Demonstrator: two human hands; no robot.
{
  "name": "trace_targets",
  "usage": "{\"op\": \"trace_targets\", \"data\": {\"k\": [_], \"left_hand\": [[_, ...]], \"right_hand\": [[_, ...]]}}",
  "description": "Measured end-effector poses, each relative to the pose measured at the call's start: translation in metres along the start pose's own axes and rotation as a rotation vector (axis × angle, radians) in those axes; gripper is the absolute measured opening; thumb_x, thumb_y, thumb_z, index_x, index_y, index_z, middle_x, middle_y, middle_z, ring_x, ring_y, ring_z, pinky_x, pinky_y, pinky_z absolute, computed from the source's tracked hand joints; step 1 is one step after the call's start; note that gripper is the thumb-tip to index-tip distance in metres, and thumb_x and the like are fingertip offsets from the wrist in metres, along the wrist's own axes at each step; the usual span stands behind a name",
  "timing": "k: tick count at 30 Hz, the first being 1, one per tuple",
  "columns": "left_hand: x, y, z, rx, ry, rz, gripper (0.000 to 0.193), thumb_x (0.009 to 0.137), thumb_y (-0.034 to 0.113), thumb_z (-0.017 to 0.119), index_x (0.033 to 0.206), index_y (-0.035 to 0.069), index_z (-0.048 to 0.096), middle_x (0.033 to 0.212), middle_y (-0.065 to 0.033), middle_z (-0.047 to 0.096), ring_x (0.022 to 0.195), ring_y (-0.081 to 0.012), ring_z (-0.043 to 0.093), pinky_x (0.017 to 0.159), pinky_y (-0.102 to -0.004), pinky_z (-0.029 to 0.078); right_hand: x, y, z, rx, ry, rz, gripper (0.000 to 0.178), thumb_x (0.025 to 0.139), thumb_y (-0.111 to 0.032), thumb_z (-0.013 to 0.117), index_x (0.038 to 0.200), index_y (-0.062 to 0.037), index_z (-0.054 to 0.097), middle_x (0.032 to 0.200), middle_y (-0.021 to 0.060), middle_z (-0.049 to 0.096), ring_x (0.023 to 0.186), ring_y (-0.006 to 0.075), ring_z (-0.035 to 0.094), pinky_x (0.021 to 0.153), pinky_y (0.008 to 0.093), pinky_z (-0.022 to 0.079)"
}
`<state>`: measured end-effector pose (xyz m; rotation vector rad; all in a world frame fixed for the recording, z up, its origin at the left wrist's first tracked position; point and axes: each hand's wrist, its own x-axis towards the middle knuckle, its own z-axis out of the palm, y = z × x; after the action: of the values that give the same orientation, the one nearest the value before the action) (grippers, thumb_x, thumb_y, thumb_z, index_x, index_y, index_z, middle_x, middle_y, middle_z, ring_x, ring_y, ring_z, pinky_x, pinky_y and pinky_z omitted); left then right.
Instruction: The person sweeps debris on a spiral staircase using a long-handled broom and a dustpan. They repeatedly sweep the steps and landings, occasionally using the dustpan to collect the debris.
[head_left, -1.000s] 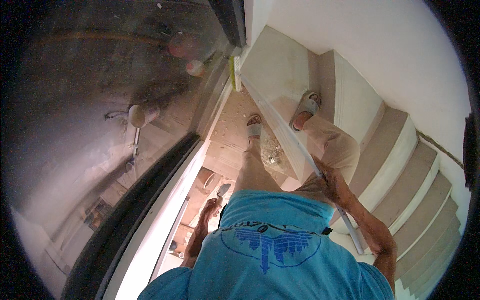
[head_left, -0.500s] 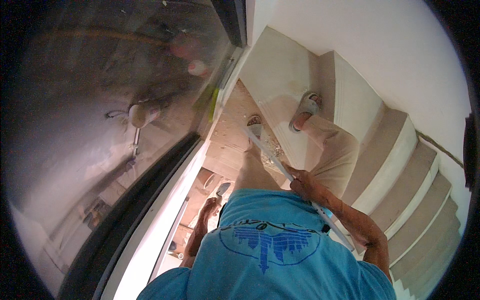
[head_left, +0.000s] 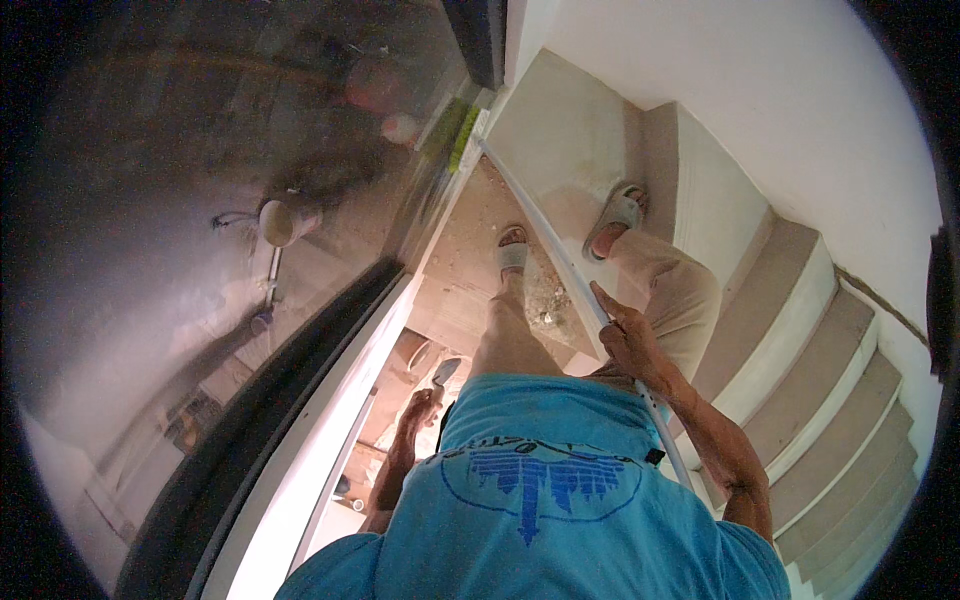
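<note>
My right hand (head_left: 632, 345) is closed round the long white handle of a broom (head_left: 540, 222), its index finger stretched along the handle. The handle slants from beside my right side up past my feet. At its far end the broom's bright green bristles (head_left: 464, 138) touch or nearly touch the frame of the dark glass panel. Down by my left hip, my left hand (head_left: 425, 406) grips a small trowel (head_left: 446, 372), its grey blade pointing away from me. The trowel's handle is mostly hidden by the fingers.
Curved concrete steps (head_left: 790, 370) run down along the right side beside a white wall (head_left: 760, 100). The dark glass panel (head_left: 330, 150) with a black frame fills the left. Loose debris (head_left: 547, 300) lies on the floor near my sandalled feet. A bucket-like container (head_left: 411, 349) stands near the trowel.
The broom's head has swung up along the panel's frame and its green bristles now show plainly. My right hand has moved slightly right and forward, its index finger now extended. The trowel stays in my left hand.
</note>
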<state>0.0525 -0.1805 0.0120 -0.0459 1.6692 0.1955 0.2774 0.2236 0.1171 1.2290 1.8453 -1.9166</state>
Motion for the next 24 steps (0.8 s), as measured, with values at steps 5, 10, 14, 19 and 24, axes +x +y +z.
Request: {"op": "trace_targets", "data": {"k": [5,10,14,19,24], "left_hand": [[0.006,-0.007,0.004,-0.072,0.004,-0.018,0.032,0.069,0.010,0.058,0.100,0.006,0.050,0.070,-0.0071,0.051,0.052,-0.0158,0.050,0.037,-0.0287,0.040],[0.012,-0.015,0.006,-0.119,0.004,-0.049,0.032,0.070,0.013,0.057,0.100,0.008,0.048,0.069,-0.0064,0.051,0.050,-0.0156,0.049,0.036,-0.0285,0.039],[0.013,-0.020,0.007,-0.147,0.009,-0.052,0.032,0.071,0.015,0.056,0.101,0.010,0.047,0.069,-0.0059,0.051,0.049,-0.0153,0.048,0.036,-0.0283,0.039],[0.014,-0.018,-0.001,-0.169,0.015,-0.045,0.032,0.072,0.018,0.055,0.102,0.012,0.046,0.068,-0.0053,0.050,0.047,-0.0151,0.048,0.035,-0.0282,0.038],[0.015,-0.019,-0.004,-0.213,0.014,-0.034,0.032,0.073,0.020,0.054,0.102,0.014,0.044,0.067,-0.0047,0.050,0.046,-0.0148,0.047,0.034,-0.0280,0.037]], "right_hand": [[-0.006,0.024,0.024,-0.354,-0.260,0.077,0.056,0.082,-0.012,0.052,0.134,-0.0067,0.031,0.062,0.0102,0.053,0.055,0.0127,0.047,0.055,0.0280,0.043],[-0.014,0.001,0.024,-0.210,-0.366,0.095,0.055,0.083,-0.016,0.055,0.133,-0.0060,0.033,0.071,0.0173,0.058,0.060,0.0164,0.052,0.065,0.0320,0.046],[-0.011,0.000,0.010,-0.088,-0.187,0.022,0.054,0.081,-0.007,0.046,0.133,-0.0045,0.032,0.063,0.0113,0.050,0.056,0.0149,0.048,0.057,0.0298,0.045],[0.007,-0.028,-0.001,-0.042,-0.066,0.038,0.060,0.075,0.001,0.041,0.134,-0.0043,0.031,0.058,0.0068,0.044,0.051,0.0122,0.045,0.049,0.0268,0.041],[0.001,0.002,0.024,-0.047,-0.157,-0.014,0.058,0.079,-0.002,0.041,0.135,-0.0057,0.029,0.056,0.0011,0.039,0.049,0.0088,0.041,0.047,0.0237,0.039]]}}
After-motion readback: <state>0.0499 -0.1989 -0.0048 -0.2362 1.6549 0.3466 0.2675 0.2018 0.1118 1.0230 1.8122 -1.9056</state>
